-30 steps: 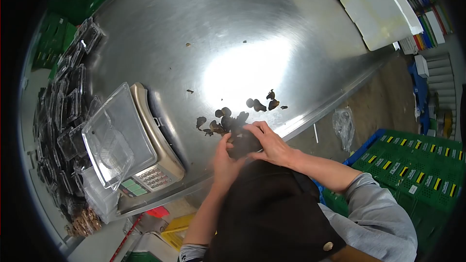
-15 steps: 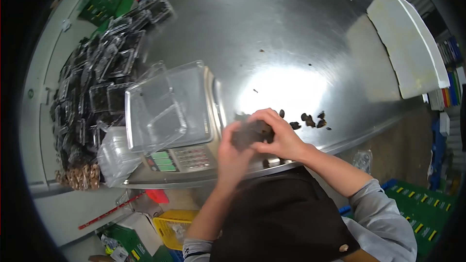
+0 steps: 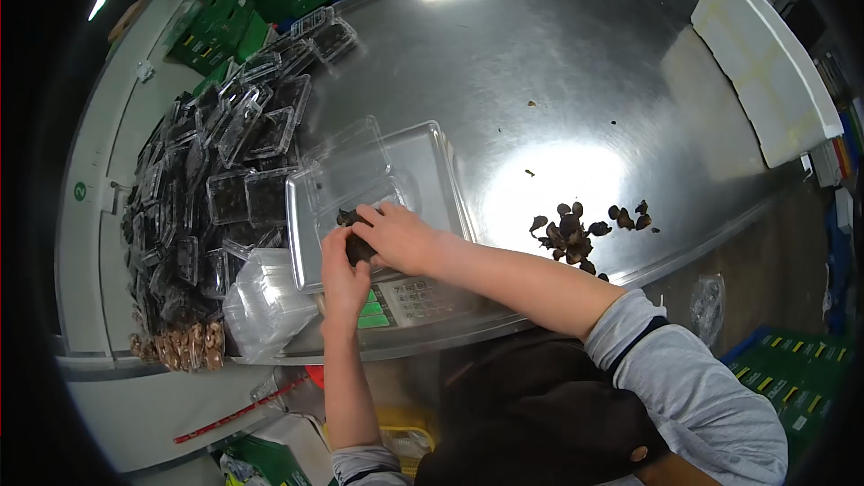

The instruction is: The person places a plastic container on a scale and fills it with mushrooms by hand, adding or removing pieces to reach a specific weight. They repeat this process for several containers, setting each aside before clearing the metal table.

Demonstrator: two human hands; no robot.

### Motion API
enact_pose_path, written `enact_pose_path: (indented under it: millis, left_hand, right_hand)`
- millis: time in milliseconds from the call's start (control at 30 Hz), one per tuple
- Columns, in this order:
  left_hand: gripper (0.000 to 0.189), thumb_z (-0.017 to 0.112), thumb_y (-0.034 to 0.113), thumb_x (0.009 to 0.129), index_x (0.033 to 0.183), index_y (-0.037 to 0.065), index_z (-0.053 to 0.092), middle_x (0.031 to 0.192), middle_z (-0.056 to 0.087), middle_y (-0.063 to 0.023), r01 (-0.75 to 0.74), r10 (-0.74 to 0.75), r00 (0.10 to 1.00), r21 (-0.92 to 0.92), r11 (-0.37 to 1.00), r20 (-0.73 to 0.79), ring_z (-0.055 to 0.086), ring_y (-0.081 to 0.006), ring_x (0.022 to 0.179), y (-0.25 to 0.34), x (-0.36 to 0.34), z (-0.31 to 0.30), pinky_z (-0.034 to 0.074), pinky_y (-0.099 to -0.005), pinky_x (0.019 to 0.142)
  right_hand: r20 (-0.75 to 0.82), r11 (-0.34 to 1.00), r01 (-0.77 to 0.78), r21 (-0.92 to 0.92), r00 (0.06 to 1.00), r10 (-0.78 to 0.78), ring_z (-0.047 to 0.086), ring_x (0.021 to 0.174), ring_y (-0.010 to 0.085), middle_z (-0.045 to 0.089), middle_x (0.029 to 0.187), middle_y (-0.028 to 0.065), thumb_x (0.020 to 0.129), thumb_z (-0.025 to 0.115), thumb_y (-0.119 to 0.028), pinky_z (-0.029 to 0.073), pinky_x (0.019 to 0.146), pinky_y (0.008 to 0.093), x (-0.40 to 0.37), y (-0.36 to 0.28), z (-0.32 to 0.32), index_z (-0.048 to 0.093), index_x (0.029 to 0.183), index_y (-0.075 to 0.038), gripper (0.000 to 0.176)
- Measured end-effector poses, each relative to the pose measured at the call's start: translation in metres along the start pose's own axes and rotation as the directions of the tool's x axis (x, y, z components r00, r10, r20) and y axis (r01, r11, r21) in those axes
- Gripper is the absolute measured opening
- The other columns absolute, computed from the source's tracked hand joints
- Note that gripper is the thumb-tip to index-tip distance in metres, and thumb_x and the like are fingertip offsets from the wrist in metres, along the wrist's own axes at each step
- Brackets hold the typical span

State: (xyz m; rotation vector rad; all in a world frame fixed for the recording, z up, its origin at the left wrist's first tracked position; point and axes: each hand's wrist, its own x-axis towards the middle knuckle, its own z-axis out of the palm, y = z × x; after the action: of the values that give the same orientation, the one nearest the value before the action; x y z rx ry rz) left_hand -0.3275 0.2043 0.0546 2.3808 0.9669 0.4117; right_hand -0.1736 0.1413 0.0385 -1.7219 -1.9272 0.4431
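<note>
My left hand (image 3: 342,274) and my right hand (image 3: 399,236) are cupped together around a clump of dark dried mushrooms (image 3: 355,236). They hover over an open clear plastic clamshell box (image 3: 346,175) that rests on the pan of a digital scale (image 3: 409,299). A small pile of the same dark mushrooms (image 3: 576,232) lies on the steel table (image 3: 540,63) to the right of the scale, away from both hands.
Several filled clear boxes are heaped at the table's left (image 3: 202,180). A stack of empty clear boxes (image 3: 265,297) sits by the scale. A white foam slab (image 3: 765,63) lies at the far right. Green crates (image 3: 792,351) stand on the floor.
Both hands carried a handful of mushrooms from the pile on the right over to the open box on the scale. The view swung left with them.
</note>
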Motion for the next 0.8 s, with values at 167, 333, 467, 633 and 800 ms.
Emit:
enact_pose_path:
  millis: [167, 333, 467, 633, 800]
  left_hand:
    - [0.057, 0.052, -0.007, 0.074, 0.131, -0.002, 0.044, 0.139, 0.037, -0.0285, -0.05, 0.093, 0.982, 0.245, 0.968, -0.165, 0.036, -0.0436, 0.131, 0.004, -0.009, 0.005, 0.03, -0.0458, 0.11]
    - [0.043, 0.054, -0.007, 0.081, 0.123, -0.002, 0.054, 0.124, 0.056, -0.0167, -0.165, 0.151, 0.934, -0.017, 0.986, -0.325, 0.055, -0.0288, 0.117, 0.051, -0.042, 0.006, 0.043, -0.0356, 0.099]
    - [0.034, 0.056, -0.004, 0.085, 0.119, -0.001, 0.056, 0.116, 0.059, -0.0118, -0.101, 0.139, 0.989, -0.495, 0.863, 0.04, 0.06, -0.0184, 0.106, 0.107, -0.057, 0.066, 0.048, -0.0281, 0.087]
    - [0.037, 0.058, -0.004, 0.086, 0.123, -0.002, 0.051, 0.114, 0.059, -0.0135, 0.238, 0.075, 0.917, -0.689, 0.684, 0.391, 0.062, -0.0141, 0.095, 0.123, -0.05, 0.156, 0.049, -0.0238, 0.076]
    - [0.036, 0.06, -0.002, 0.087, 0.121, -0.003, 0.052, 0.111, 0.06, -0.0135, 0.284, -0.05, 0.915, -0.552, 0.784, 0.4, 0.059, -0.008, 0.082, 0.132, -0.03, 0.175, 0.051, -0.0207, 0.069]
  right_hand:
    - [-0.299, 0.993, -0.001, 0.122, 0.953, 0.038, 0.051, 0.115, 0.0363, 0.044, 0.134, 0.0153, 0.078, 0.071, -0.017, 0.045, 0.096, 0.0437, -0.039, -0.007, -0.023, 0.053, 0.122, -0.006, 0.049]
    - [-0.332, 0.912, -0.237, 0.336, 0.876, 0.35, 0.045, 0.122, 0.0352, 0.043, 0.135, 0.0175, 0.079, 0.068, -0.011, 0.04, 0.101, 0.0421, -0.156, 0.039, -0.029, 0.049, 0.129, -0.012, 0.054]
    - [-0.332, 0.851, -0.525, -0.01, 0.804, 0.493, 0.041, 0.123, 0.0353, 0.047, 0.13, 0.0121, 0.075, 0.072, -0.01, 0.038, 0.1, 0.0459, -0.213, 0.082, -0.032, 0.047, 0.131, -0.016, 0.062]
    - [-0.105, 0.887, -0.456, -0.065, 0.888, 0.449, 0.046, 0.117, 0.0324, 0.049, 0.125, 0.0128, 0.074, 0.072, -0.01, 0.039, 0.097, 0.0442, -0.233, 0.109, -0.04, 0.05, 0.125, -0.015, 0.055]
    - [-0.286, 0.839, -0.541, 0.061, 0.796, 0.533, 0.05, 0.109, 0.0309, 0.052, 0.119, 0.0096, 0.074, 0.07, -0.004, 0.044, 0.091, 0.0402, -0.281, 0.11, -0.053, 0.059, 0.112, -0.011, 0.04]
